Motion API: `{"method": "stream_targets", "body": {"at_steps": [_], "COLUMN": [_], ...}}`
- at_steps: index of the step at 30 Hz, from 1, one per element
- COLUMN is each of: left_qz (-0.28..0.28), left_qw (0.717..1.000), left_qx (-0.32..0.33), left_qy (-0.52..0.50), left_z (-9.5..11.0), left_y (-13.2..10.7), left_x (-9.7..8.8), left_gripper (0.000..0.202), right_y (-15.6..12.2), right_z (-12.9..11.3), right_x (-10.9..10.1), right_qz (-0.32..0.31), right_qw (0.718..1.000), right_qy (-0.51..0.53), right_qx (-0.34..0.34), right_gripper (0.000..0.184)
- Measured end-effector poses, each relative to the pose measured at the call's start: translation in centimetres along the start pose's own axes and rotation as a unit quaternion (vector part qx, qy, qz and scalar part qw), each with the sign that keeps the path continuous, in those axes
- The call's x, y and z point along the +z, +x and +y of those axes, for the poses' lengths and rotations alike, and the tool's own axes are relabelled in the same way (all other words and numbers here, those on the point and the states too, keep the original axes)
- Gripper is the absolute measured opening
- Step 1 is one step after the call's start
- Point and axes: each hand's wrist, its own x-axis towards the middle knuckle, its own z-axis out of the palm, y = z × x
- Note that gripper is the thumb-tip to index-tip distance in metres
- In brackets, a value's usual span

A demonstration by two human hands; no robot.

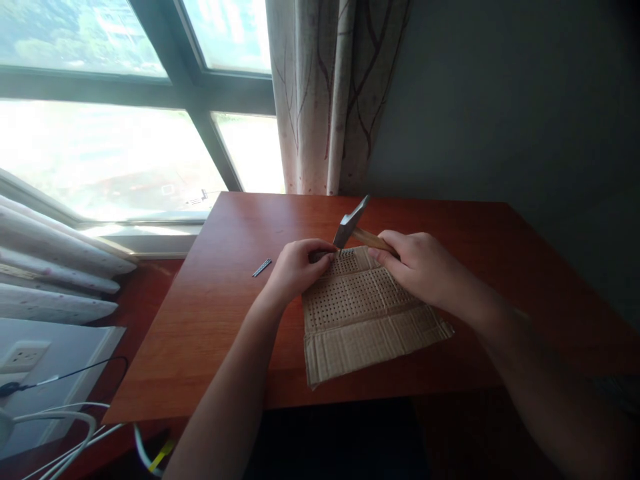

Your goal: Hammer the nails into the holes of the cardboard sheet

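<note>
My right hand (415, 263) is wrapped around the wooden handle of a hammer (352, 221). The hammer's metal head is tilted and its lower end comes down close to the fingertips of my left hand (305, 263). Those fingertips are pinched at the far left edge of a piece of corrugated cardboard (360, 313), on what looks like a thin nail, mostly hidden. Rows of small punched holes cover the cardboard's far and middle parts; its near strip is plain. Several thin metal nails (261, 268) lie together on the table left of my left hand.
Everything rests on a reddish-brown wooden table (220, 313). Beyond it are a bright window (100, 153) and a patterned curtain (320, 100). At lower left, a wall socket (24, 357) and white cables (75, 417) sit beside the table.
</note>
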Motion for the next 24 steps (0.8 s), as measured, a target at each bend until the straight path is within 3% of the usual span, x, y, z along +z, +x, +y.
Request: {"method": "stream_targets", "body": {"at_steps": [24], "left_qz": [-0.012], "left_qw": [1.000], "left_qx": [-0.012], "left_qy": [-0.008], "left_z": [-0.4], "left_y": [0.0], "left_x": [0.0], "left_gripper": [0.025], "right_y": [0.2], "right_z": [0.4], "right_x": [1.4], "right_qz": [-0.014], "right_qw": [1.000], "right_qy": [0.018], "right_qx": [0.009], "right_gripper": [0.029]}}
